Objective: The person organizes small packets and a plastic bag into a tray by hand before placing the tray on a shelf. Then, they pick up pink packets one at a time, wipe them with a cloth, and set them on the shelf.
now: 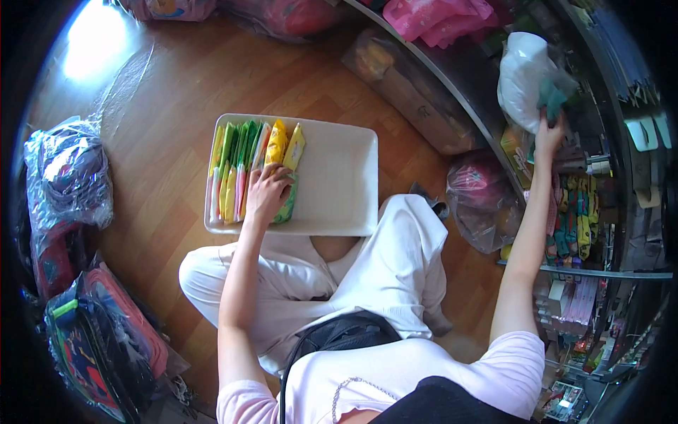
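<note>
Left hand (268, 191): fingers bent, slightly spread, touching the row of packets (229, 177); can't tell if that grip is clamped. Packets stand on edge in the left part of the white tray (337, 177), on the floor (159, 247). Right hand (550, 134): at green plastic (553, 95) beside a white bag (522, 81), by the shelves (blurry, grip closure unclear).

A pale pinkish-white top (438, 360) with short sleeves (519, 353) shows at the bottom of the frame — a silvery link chain (335, 399) curves over its front. Loose, creased white trousers (395, 247) appear mid-frame, with a black bag (346, 336) at the waist — its strap (283, 385) thin and dark.
</note>
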Action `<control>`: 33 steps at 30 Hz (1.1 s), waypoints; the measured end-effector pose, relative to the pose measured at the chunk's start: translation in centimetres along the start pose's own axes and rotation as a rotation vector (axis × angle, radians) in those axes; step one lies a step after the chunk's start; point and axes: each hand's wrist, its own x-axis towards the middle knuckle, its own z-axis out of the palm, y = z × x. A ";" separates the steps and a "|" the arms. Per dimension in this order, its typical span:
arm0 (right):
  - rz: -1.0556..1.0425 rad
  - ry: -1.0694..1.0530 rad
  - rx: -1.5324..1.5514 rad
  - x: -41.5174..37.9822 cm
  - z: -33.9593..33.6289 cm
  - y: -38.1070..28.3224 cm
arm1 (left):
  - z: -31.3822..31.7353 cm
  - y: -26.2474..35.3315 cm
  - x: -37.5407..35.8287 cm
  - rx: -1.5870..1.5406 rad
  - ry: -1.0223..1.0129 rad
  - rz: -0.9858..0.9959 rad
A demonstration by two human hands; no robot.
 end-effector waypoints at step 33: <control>1.119 -0.641 1.170 -18.5 3.6 -17.2 | 0.4 -0.5 -0.1 -0.021 0.002 0.029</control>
